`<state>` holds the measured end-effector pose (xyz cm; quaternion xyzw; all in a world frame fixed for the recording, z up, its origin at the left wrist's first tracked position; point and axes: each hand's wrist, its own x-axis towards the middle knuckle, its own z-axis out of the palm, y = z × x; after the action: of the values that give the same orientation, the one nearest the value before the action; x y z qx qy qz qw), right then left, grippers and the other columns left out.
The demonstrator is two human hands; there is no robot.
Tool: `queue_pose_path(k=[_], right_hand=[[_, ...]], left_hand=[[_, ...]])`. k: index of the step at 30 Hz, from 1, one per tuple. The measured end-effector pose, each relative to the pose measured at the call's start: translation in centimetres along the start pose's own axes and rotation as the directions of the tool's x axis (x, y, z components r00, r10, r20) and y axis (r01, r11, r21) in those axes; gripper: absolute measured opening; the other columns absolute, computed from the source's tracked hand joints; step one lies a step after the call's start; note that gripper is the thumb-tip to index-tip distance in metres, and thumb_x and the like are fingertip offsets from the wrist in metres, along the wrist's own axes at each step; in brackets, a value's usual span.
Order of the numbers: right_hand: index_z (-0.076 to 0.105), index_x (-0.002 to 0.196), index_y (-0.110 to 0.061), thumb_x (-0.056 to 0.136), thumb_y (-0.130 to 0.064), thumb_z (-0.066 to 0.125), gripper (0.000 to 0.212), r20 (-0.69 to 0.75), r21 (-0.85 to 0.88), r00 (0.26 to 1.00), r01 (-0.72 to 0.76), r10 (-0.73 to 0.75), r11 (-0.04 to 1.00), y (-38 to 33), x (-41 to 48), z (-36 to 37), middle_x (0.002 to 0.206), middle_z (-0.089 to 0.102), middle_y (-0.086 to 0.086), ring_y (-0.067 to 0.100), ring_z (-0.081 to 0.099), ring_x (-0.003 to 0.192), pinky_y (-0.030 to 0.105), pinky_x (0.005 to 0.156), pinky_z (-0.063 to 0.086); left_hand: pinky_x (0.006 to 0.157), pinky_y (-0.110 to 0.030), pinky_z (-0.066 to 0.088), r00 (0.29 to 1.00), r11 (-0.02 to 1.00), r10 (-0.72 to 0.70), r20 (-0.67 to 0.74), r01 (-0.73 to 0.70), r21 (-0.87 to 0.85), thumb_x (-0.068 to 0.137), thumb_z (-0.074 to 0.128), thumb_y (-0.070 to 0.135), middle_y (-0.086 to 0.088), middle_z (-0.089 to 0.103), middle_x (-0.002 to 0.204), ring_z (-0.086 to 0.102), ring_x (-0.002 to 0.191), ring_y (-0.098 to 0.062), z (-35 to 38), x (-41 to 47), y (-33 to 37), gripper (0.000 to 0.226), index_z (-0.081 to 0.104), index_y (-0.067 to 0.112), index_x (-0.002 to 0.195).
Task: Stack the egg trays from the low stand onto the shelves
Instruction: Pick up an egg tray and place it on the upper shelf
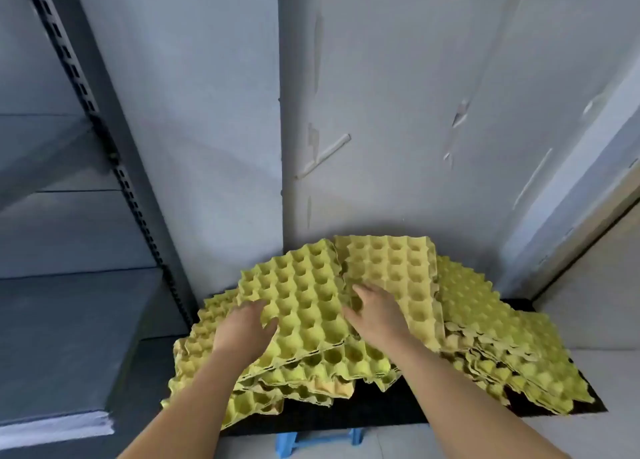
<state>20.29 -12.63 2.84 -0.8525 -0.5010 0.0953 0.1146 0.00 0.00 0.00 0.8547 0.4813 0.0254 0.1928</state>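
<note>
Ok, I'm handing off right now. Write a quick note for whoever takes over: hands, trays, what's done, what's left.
Left hand: grips the left edge of the top tray, thumb on top.
Right hand: grips its right edge.
Trays: a loose yellow pile on the black low stand.
Done: no tray shows on the shelves in view.
Left: lift this tray, shelve it, then the rest.
</note>
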Motion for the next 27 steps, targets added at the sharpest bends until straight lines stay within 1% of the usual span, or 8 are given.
queue_pose_path(k=[3, 5, 9, 13, 15, 19, 24, 27], right_hand=[[0.035, 0.147, -0.014, 0.095, -0.050, 0.044, 0.064, 0.075, 0.019, 0.997, -0.020, 0.018, 1.000, 0.8, 1.9, 2.5, 0.152, 0.036, 0.004, 0.022, 0.033, 0.139, 0.036, 0.115, 0.030], [0.026, 0.151, -0.016, 0.095, -0.053, 0.043, 0.070, 0.150, 0.024, 0.987, -0.055, 0.051, 0.998, 1.2, 2.5, 4.1, 0.157, 0.026, 0.003, 0.024, 0.028, 0.142, 0.039, 0.115, 0.030], [0.011, 0.153, -0.020, 0.089, -0.067, 0.037, 0.084, 0.192, -0.001, 0.974, -0.124, 0.122, 0.992, 1.7, 3.2, 7.2, 0.158, 0.018, 0.007, 0.029, 0.039, 0.135, 0.043, 0.105, 0.043], [0.004, 0.154, -0.019, 0.088, -0.069, 0.036, 0.088, 0.227, 0.003, 0.961, -0.161, 0.156, 0.987, 2.0, 3.3, 8.8, 0.159, 0.018, 0.008, 0.030, 0.040, 0.135, 0.043, 0.106, 0.042], [0.006, 0.154, -0.019, 0.088, -0.069, 0.036, 0.088, 0.202, -0.003, 0.966, -0.163, 0.160, 0.987, 2.0, 3.3, 9.2, 0.159, 0.018, 0.007, 0.028, 0.040, 0.135, 0.042, 0.109, 0.039], [0.009, 0.154, -0.016, 0.090, -0.064, 0.040, 0.085, 0.172, -0.003, 0.967, -0.192, 0.190, 0.981, 1.4, 3.1, 9.2, 0.159, 0.020, 0.006, 0.025, 0.022, 0.145, 0.039, 0.118, 0.023], [0.011, 0.153, -0.020, 0.086, -0.065, 0.045, 0.088, 0.168, 0.097, 0.958, -0.253, 0.234, 0.963, 0.5, 3.0, 8.8, 0.157, 0.025, 0.005, 0.027, 0.022, 0.144, 0.045, 0.116, 0.025], [0.014, 0.153, -0.020, 0.085, -0.064, 0.049, 0.089, 0.145, 0.139, 0.962, -0.252, 0.232, 0.958, -0.3, 3.1, 7.8, 0.156, 0.027, 0.003, 0.025, 0.025, 0.143, 0.046, 0.116, 0.025]], left_hand=[[0.094, -0.037, 0.051, 0.986, 0.988, -0.140, 0.085, 0.145, -0.050, 0.096, 0.048, 0.054, 0.000, 0.047, 0.146, 0.049, 0.128, -0.021, 2.5, 1.2, -1.6, 0.063, 0.036, 0.023, 0.149], [0.097, -0.040, 0.050, 0.966, 0.972, -0.214, 0.148, 0.225, -0.061, 0.093, 0.048, 0.059, -0.003, 0.041, 0.151, 0.046, 0.131, -0.024, 4.1, 1.8, -2.9, 0.069, 0.033, 0.022, 0.149], [0.102, -0.044, 0.047, 0.919, 0.927, -0.322, 0.229, 0.355, -0.121, 0.084, 0.046, 0.075, -0.010, 0.029, 0.155, 0.041, 0.135, -0.032, 6.7, 2.7, -5.1, 0.092, 0.026, 0.017, 0.152], [0.102, -0.049, 0.046, 0.846, 0.849, -0.397, 0.356, 0.486, -0.209, 0.078, 0.058, 0.074, -0.013, 0.014, 0.161, 0.039, 0.137, -0.036, 8.5, 3.9, -7.1, 0.109, 0.008, 0.019, 0.157], [0.099, -0.048, 0.049, 0.818, 0.805, -0.409, 0.405, 0.532, -0.264, 0.075, 0.063, 0.073, -0.014, 0.016, 0.161, 0.046, 0.132, -0.036, 9.0, 4.4, -7.9, 0.115, 0.002, 0.020, 0.157], [0.104, -0.045, 0.041, 0.795, 0.720, -0.369, 0.482, 0.572, -0.392, 0.078, 0.071, 0.059, -0.015, 0.029, 0.158, 0.041, 0.136, -0.036, 9.3, 4.8, -8.4, 0.114, -0.002, 0.018, 0.157], [0.103, -0.042, 0.042, 0.828, 0.737, -0.307, 0.469, 0.518, -0.434, 0.075, 0.073, 0.060, -0.012, 0.033, 0.156, 0.043, 0.136, -0.033, 8.7, 5.1, -9.2, 0.115, 0.007, 0.013, 0.157], [0.101, -0.042, 0.047, 0.861, 0.730, -0.278, 0.425, 0.477, -0.489, 0.063, 0.070, 0.075, -0.010, 0.048, 0.146, 0.052, 0.126, -0.029, 7.6, 4.9, -9.8, 0.119, 0.022, 0.012, 0.153]])
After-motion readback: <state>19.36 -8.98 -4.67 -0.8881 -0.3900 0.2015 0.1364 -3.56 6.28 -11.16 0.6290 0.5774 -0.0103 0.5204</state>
